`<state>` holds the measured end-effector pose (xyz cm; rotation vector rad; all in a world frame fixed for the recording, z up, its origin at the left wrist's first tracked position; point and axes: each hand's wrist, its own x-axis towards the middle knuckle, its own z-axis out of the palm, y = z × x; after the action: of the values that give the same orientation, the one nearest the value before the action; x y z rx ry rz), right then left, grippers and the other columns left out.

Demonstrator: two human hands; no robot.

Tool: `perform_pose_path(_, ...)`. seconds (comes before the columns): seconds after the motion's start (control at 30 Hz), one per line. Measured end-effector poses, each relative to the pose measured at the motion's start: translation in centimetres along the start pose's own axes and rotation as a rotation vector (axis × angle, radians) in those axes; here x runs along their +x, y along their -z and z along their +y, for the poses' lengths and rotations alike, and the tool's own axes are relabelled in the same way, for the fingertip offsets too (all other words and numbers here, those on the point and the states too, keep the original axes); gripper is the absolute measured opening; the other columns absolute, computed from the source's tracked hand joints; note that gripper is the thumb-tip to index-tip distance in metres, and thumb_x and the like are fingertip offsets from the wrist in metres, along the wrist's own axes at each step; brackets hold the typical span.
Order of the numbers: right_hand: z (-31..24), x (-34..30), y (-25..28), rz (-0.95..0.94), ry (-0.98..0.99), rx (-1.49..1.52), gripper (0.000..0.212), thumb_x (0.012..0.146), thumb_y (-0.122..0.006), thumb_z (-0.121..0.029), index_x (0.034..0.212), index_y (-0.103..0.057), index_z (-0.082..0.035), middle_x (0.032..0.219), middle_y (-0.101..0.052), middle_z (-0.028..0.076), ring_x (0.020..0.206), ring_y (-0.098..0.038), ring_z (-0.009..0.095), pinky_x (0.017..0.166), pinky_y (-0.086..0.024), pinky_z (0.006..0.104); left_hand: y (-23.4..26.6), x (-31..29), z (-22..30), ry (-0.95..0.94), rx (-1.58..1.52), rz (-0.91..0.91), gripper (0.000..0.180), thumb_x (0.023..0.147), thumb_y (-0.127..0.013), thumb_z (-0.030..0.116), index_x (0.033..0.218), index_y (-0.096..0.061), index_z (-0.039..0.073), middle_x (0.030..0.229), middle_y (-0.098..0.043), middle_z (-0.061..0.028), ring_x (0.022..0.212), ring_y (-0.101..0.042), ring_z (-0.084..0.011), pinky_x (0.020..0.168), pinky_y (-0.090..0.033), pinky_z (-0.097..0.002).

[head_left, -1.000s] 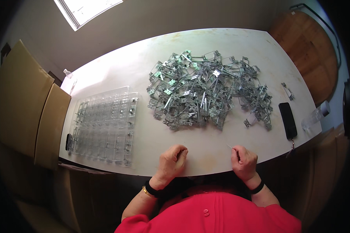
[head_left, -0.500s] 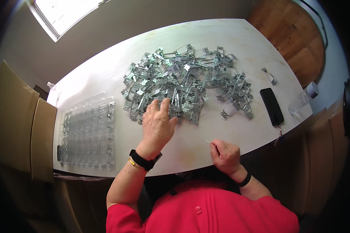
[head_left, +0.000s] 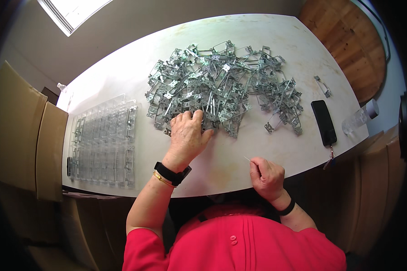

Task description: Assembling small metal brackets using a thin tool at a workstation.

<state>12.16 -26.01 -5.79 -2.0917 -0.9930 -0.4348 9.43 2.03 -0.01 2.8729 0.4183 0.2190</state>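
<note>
L. hand (head_left: 187,131) is laid palm down, forearm (head_left: 148,203) extended fwd, at near edge of metal parts (head_left: 208,86) piled on worktop (head_left: 221,169); fingertips are hidden, so grip cannot be confirmed. R. hand (head_left: 267,177) is held low nr worktop's front edge, fingers curled tight, w/ thin pin (head_left: 247,158) pinched, tip pointed fwd & left. Hands are set well apart.

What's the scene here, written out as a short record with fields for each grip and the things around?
Left grip: bare hand at the near edge of the pile of tangled silver-grey metal parts; whether it holds a piece is hidden
Right grip: closed on a thin, pale, needle-like item
Left of pile: clear plastic compartmented trays
Right of pile: single grey metal part, black rectangular phone, clear plastic bottle with grey cap
</note>
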Motion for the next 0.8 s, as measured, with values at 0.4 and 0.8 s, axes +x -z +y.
perform_pose_path(0.4,-0.3,0.0,-0.1,0.003,-0.005,-0.003,0.014,0.090,-0.076,-0.003,0.101,-0.068,-0.008,0.075,-0.067,0.011,0.062,-0.066,0.032,0.055,-0.051,0.0423,-0.8,-1.8,0.5,-0.108,-0.017,0.055,0.051,0.079,-0.083,0.015,0.125,-0.061,0.011,0.113,-0.061,-0.0178,0.109,-0.062,-0.0388,0.094,-0.046,-0.0497)
perform_pose_path(0.8,-0.5,0.2,-0.3,-0.021,-0.023,0.026,0.012,0.092,-0.074,-0.001,0.101,-0.068,-0.007,0.074,-0.065,0.013,0.062,-0.064,0.035,0.056,-0.049,0.0453,-0.6,-5.0,1.1,-0.166,0.001,0.004,0.039,0.081,-0.072,0.006,0.117,-0.058,0.007,0.103,-0.060,-0.0180,0.103,-0.061,-0.0388,0.088,-0.045,-0.0480)
